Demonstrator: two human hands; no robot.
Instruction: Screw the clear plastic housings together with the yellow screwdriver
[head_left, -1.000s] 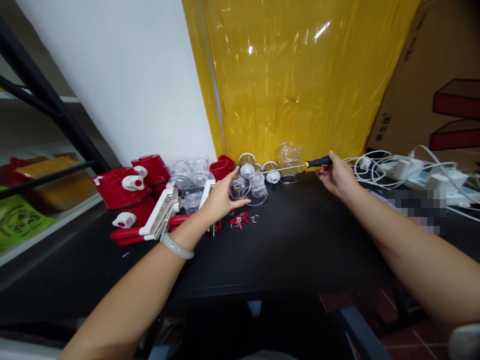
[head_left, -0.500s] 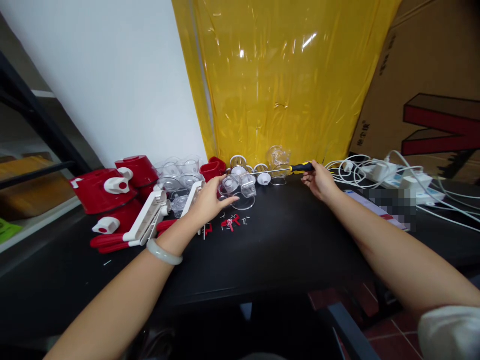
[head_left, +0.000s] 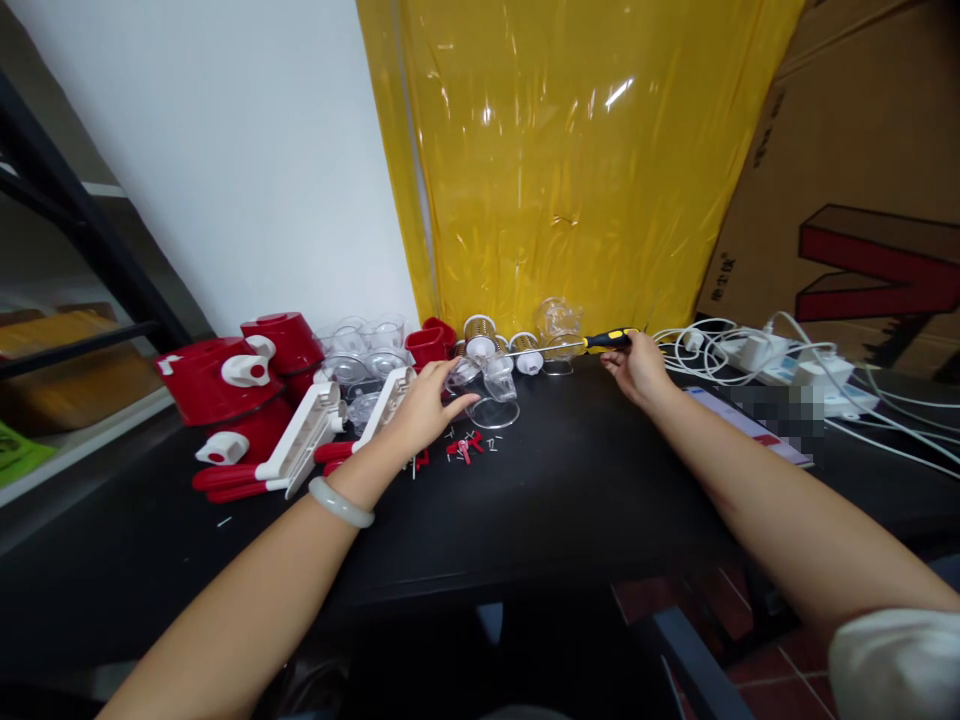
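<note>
The left hand (head_left: 424, 405) has lowered the clear plastic housing (head_left: 484, 375) toward the desk (head_left: 570, 490), fingers curled around it. The right hand (head_left: 637, 368) keeps its fingers pinching the screwdriver (head_left: 577, 345), whose tip has closed on the housing.

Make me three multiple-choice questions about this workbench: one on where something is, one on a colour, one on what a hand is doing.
1. Where do the white cables lie?
A. far right of the table
B. among the red parts
C. on the floor

2. What colour is the sheet behind the table?
A. blue
B. yellow
C. green

3. What does the right hand hold?
A. nothing
B. a cable
C. a screwdriver

Answers: 1 A, they sit by the cardboard box; 2 B, glossy yellow plastic; 3 C, fingers grip its black and yellow handle.
</note>
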